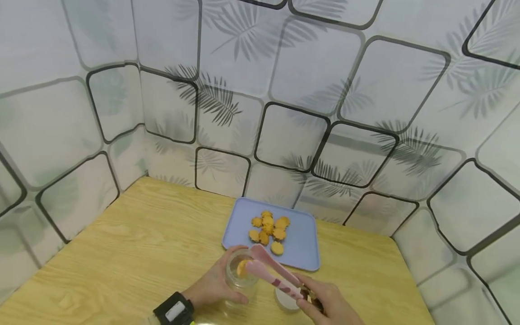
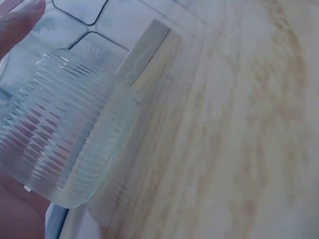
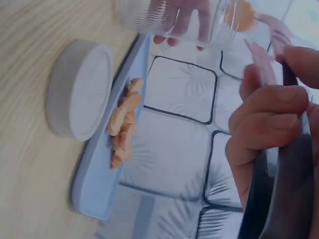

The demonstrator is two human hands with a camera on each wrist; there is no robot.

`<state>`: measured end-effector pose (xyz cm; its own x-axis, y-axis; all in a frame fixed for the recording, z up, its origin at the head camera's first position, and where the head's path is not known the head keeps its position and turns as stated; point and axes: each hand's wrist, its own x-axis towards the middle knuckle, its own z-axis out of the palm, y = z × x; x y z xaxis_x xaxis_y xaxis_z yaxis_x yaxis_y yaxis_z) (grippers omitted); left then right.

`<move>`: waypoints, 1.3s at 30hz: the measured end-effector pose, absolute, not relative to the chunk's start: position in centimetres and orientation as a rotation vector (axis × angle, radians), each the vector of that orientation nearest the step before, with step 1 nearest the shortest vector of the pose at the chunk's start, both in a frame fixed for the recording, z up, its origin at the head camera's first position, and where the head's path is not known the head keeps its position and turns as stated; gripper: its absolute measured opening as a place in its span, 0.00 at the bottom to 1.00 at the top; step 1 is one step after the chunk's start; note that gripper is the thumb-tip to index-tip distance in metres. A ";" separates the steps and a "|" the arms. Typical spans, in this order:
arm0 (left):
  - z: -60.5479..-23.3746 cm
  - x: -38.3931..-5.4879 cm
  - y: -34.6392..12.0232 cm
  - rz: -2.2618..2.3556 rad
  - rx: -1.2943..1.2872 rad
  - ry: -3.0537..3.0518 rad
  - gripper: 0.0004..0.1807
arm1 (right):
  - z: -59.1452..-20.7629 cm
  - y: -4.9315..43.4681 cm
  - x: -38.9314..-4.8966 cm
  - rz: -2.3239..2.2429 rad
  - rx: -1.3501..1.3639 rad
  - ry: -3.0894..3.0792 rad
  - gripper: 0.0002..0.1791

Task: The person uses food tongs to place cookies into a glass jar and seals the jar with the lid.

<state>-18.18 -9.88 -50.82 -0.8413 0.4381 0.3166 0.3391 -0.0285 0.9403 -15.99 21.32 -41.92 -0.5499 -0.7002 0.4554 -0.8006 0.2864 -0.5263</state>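
My left hand (image 1: 215, 280) grips a clear ribbed glass jar (image 2: 65, 129), fingers and thumb around its side. In the head view the jar stands close in front of the tray, its mouth tipped toward the tongs. My right hand (image 1: 331, 299) holds tongs (image 1: 276, 273) with pink tips and dark handles. Between those tips is an orange-yellow scalloped cookie (image 3: 242, 16), right at the jar's mouth. Farther back, several similar cookies (image 1: 267, 222) lie heaped on a blue tray (image 1: 304, 232).
A round white lid (image 3: 75, 89) lies on the wooden table (image 1: 122, 257), partly under the tongs and right hand in the head view. Patterned cloth walls (image 1: 227, 126) enclose the table at the back and sides. A dark band (image 1: 174, 309) circles the left wrist.
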 end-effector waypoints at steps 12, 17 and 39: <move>-50.8 -19.0 -8.4 2.165 1.057 1.943 0.43 | -45.1 24.1 -19.2 0.526 0.621 -3.102 0.23; -50.8 -19.1 -8.7 2.139 1.063 1.959 0.42 | -45.7 23.1 -20.0 0.421 0.612 -3.111 0.20; -51.2 -19.1 -10.1 2.153 1.099 2.065 0.42 | -41.8 20.1 -16.1 1.217 1.257 -2.620 0.24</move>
<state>-19.14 -10.07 -51.22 -0.7606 0.4231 0.4925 0.4744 -0.1559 0.8664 -16.07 20.12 -41.77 -0.6814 -0.6672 0.3008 -0.6602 0.3831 -0.6460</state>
